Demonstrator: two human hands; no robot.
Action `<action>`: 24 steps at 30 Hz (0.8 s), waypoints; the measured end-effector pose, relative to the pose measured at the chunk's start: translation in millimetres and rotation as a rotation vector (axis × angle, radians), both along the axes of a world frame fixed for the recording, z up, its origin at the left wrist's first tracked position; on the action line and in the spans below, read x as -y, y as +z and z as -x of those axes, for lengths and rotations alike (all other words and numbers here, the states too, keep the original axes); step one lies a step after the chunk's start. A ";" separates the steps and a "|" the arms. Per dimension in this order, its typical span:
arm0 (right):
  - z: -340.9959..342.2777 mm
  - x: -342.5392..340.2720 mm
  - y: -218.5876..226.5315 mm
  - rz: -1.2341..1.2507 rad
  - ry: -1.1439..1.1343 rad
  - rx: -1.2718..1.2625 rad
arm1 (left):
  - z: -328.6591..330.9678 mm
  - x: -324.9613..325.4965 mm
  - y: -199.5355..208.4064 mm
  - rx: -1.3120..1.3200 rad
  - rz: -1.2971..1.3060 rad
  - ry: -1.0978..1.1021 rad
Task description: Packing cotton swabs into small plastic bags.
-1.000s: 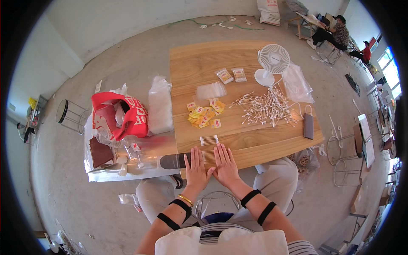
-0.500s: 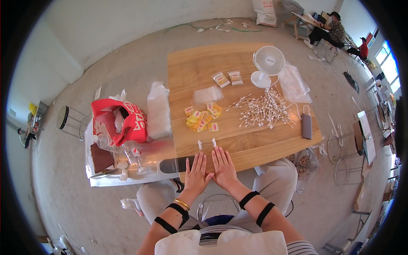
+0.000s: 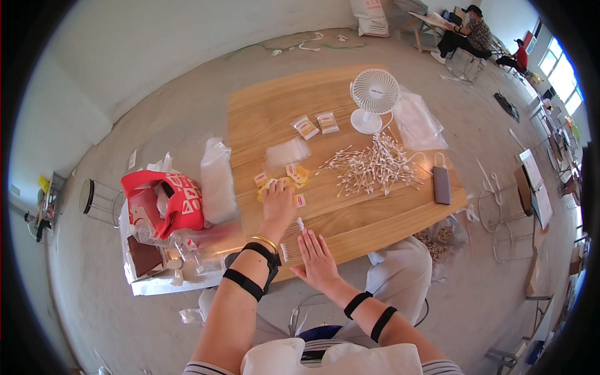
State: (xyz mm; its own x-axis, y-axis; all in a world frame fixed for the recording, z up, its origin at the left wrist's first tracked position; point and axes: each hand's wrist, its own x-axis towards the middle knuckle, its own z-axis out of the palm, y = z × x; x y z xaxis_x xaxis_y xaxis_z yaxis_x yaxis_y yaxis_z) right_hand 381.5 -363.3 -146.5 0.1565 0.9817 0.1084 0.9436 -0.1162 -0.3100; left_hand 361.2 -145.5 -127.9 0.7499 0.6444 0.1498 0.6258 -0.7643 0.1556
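Near the table's front edge a row of cotton swabs [image 3: 291, 242] lies side by side. My right hand [image 3: 319, 261] rests flat at the row's right side, its fingers stretched out. Farther forward my left hand [image 3: 278, 201] reaches over a scatter of small yellow cards [image 3: 300, 174], fingers extended and covering some of them; whether a fingertip grips a card is hidden. Behind the cards lies a stack of clear small bags [image 3: 288, 152]. A large loose heap of cotton swabs [image 3: 378, 165] spreads to the right.
On the wooden table [image 3: 275, 94] stand a white fan [image 3: 374, 94], two filled packets [image 3: 315, 125], clear bags [image 3: 419, 122] and a grey power bank [image 3: 441, 186]. To the left are a red bag [image 3: 181, 200] and a plastic-wrapped bundle [image 3: 219, 181]. Other people [image 3: 472, 34] sit far right.
My left hand has left the swab row's left side and moved forward onto the yellow cards. The right hand stays flat by the row. The whole view has shifted slightly.
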 end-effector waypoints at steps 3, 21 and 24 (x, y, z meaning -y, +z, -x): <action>-1.3 1.4 1.1 0.022 -0.006 -0.025 | -5.8 -0.2 -3.9 -0.062 0.094 0.007; -3.4 0.6 6.9 -0.008 -0.007 -0.010 | 132.9 52.0 -0.3 0.354 0.979 0.125; -2.0 0.2 6.6 -0.020 -0.006 0.015 | 130.1 65.5 -9.4 0.426 1.016 0.165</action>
State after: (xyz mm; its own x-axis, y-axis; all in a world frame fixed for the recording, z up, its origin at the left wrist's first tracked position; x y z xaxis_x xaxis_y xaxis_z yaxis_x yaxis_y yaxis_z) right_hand 383.4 -363.5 -139.9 0.1609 0.9784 0.1301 0.9476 -0.1163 -0.2976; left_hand 231.1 -211.0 -137.4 0.6567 0.7006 -0.2791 0.4545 -0.0724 0.8878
